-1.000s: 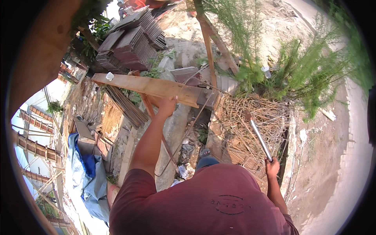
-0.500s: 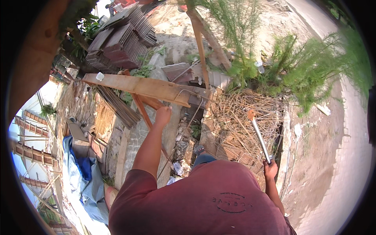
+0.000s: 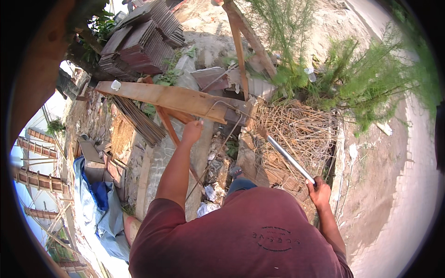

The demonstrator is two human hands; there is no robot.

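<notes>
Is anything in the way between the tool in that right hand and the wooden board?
A thin bent rod crosses the end of the wooden board nearest the silver-shafted tool in the right hand. I can't tell whether it touches the board. I see nothing else clearly between them.

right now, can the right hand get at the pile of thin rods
Probably yes: the pile of thin rods lies just beyond the right hand, but that hand grips a silver-handled tool, which reaches over the pile and may need setting down.
</notes>
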